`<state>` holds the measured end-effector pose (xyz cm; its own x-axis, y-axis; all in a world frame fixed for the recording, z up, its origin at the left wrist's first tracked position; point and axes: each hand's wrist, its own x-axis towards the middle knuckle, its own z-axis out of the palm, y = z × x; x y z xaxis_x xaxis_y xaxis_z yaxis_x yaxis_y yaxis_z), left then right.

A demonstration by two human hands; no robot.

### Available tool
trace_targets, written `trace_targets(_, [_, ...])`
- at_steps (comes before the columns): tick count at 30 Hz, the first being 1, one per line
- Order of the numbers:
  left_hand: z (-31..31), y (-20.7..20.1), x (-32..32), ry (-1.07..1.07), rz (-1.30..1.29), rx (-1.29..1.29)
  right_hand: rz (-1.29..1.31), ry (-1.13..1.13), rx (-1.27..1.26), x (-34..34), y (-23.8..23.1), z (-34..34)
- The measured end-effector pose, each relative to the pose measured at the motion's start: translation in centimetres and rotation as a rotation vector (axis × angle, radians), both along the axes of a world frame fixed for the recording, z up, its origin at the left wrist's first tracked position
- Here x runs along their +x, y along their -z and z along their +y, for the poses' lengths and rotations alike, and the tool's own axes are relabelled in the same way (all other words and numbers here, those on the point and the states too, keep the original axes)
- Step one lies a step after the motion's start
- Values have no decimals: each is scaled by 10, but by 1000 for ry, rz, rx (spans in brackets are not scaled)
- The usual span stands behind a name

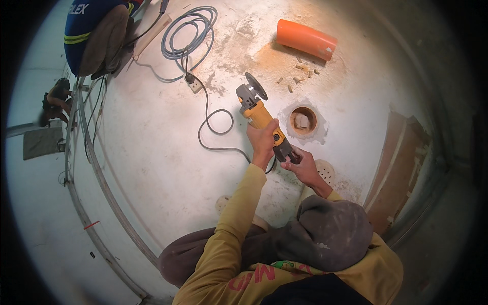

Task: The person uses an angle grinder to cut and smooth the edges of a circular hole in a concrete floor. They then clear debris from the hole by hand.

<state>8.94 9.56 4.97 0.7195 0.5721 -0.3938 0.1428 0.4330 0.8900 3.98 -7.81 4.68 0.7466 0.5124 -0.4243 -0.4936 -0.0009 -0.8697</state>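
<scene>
A yellow and black angle grinder (260,116) is held between my two hands, tilted with its head up and to the left. My left hand (262,142) is closed round the middle of its yellow body. The fingers of my right hand (304,166) close on the black rear end, near where the cord comes out. At the top of the tool a thin round disc (256,86) stands edge-on; whether it spins I cannot tell. Just right of the grinder, a round pipe opening (303,121) with pale patching round it sits in the floor.
An orange pipe piece (307,39) lies at the far right, with several small brown bits (300,76) near it. A coiled grey cable (189,33) and a socket block (193,84) lie at the far left. Metal rails (109,180) run along the left, where another person (99,38) crouches. Brown board (399,168) lies right.
</scene>
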Motion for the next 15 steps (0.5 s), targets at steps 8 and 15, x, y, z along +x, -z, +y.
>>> trace_targets(8, [-1,-4,2,35,21,1,81,60,-47,1,-17,6])
trace_targets(15, [-3,-3,3,50,22,-8,80,14,136,1,9,-9])
